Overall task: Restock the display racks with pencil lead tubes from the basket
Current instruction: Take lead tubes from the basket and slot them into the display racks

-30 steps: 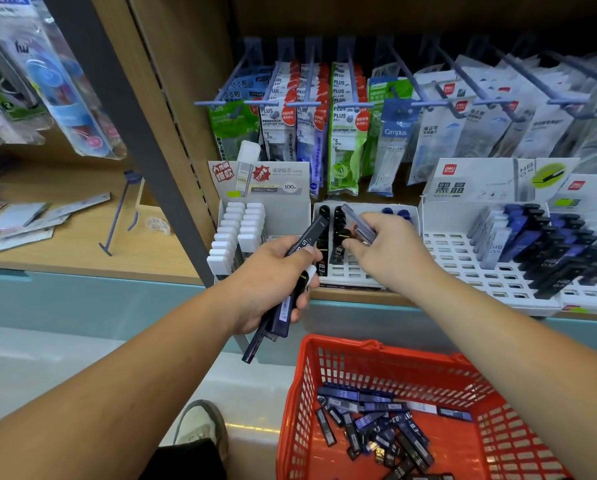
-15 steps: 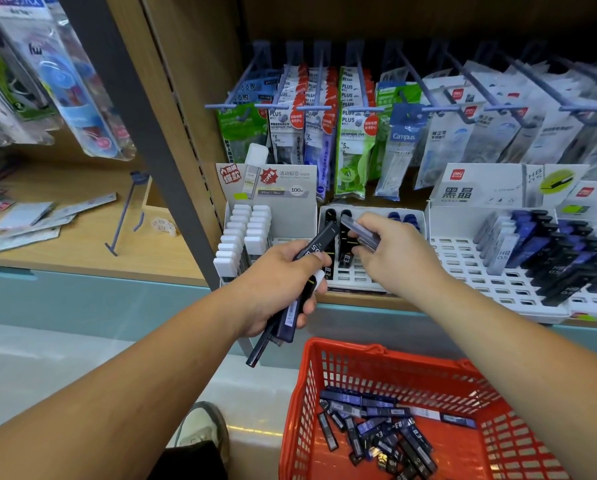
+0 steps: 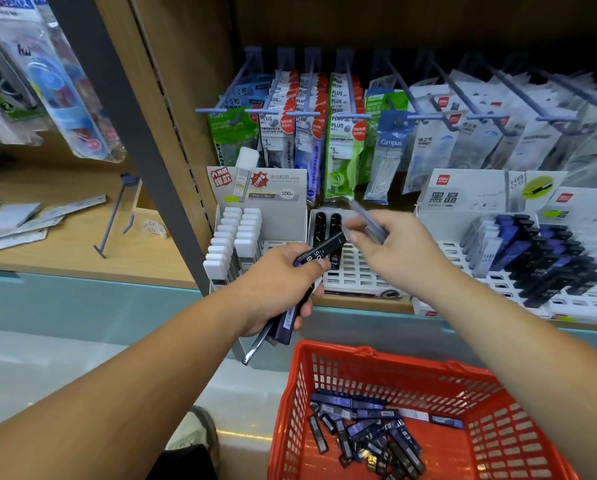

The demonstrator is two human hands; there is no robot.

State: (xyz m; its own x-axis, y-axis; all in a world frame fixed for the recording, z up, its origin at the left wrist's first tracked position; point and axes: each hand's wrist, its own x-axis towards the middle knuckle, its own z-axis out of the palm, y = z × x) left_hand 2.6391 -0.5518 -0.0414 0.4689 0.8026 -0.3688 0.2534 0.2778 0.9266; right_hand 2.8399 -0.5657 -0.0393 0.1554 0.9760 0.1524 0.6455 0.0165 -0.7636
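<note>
My left hand (image 3: 279, 289) grips a bundle of dark pencil lead tubes (image 3: 319, 251) in front of the shelf edge; their ends stick out above and below my fist. My right hand (image 3: 401, 251) pinches one bluish tube (image 3: 368, 220), blurred, over the white middle display rack (image 3: 355, 275), which has a few black tubes at its back left. The red basket (image 3: 328, 368) sits below at my feet, with several dark and blue tubes (image 3: 366, 431) loose on its bottom.
A white rack of white-capped tubes (image 3: 231, 240) stands left of the middle rack. On the right, a wider rack (image 3: 539, 258) bears blue and black tubes. Hanging packets on pegs (image 3: 342, 133) fill the shelf back. A grey upright post (image 3: 141, 140) divides the shelves.
My right hand has lifted and swung right with its tube, away from the back of the middle rack. My left hand and its bundle have stayed nearly still.
</note>
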